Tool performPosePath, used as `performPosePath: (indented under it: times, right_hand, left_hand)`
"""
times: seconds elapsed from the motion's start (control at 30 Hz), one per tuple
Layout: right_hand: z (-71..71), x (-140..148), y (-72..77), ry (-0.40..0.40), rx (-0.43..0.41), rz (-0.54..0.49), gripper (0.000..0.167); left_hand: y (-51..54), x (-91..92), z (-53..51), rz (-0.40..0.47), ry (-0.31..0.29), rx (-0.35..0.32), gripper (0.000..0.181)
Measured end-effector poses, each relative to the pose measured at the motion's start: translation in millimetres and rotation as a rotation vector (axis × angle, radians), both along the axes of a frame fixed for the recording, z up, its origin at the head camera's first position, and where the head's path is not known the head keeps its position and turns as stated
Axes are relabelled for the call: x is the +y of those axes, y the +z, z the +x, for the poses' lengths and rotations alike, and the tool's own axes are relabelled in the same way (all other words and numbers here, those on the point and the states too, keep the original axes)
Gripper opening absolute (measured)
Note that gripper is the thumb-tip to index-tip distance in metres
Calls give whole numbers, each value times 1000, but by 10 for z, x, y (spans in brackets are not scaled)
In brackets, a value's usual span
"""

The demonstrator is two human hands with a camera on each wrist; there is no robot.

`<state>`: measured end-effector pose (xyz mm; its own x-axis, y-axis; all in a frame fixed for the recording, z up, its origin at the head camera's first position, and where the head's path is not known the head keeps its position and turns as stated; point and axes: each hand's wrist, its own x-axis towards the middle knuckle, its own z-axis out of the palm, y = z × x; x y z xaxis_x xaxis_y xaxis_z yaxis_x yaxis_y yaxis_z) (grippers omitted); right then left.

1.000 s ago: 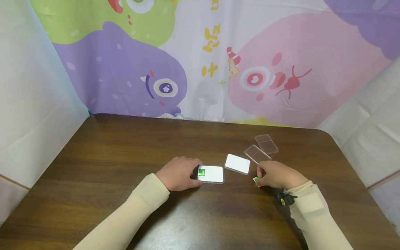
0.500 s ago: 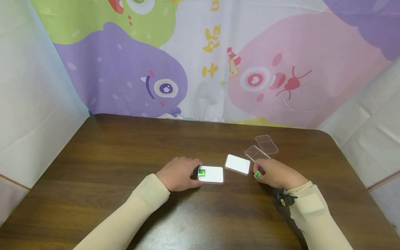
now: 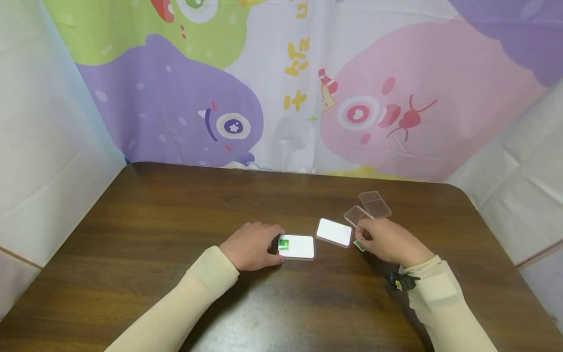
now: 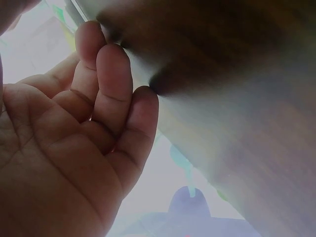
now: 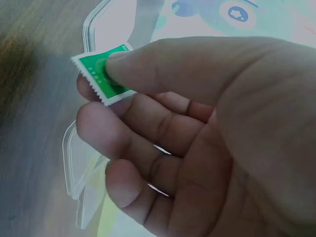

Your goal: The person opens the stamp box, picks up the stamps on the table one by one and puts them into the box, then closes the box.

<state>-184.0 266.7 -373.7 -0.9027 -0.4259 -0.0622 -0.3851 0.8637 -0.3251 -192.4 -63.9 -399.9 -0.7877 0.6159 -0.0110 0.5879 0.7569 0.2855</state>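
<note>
The left hand grips the left end of a clear case with a white insert, thumb and fingers on its two long sides; a green stamp lies at the insert's left end. In the right hand a second green stamp is pinched between thumb and finger. The right wrist view shows this stamp with a white perforated edge under the thumb. A second case with a white insert lies just left of the right hand. In the left wrist view the left fingers touch the table.
Two clear empty covers lie partly overlapped behind the right hand, which hides part of the nearer one. The brown wooden table meets a patterned cloth at the back, with white cloth at both sides.
The right hand has moved slightly left and back with the stamp, which has turned in its fingers, and now covers more of the nearer clear cover. The left hand has stayed in place.
</note>
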Motion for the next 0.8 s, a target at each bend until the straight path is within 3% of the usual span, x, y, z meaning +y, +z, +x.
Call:
performPosePath:
  times: [0.5, 0.8]
  right_hand:
    - [-6, -14, 7, -7, 102, -28, 16]
    - [0, -32, 35, -23, 90, -38, 12]
  left_hand:
    - [-7, -2, -1, 8, -5, 4, 48]
    - [-13, -2, -5, 13, -4, 5, 48]
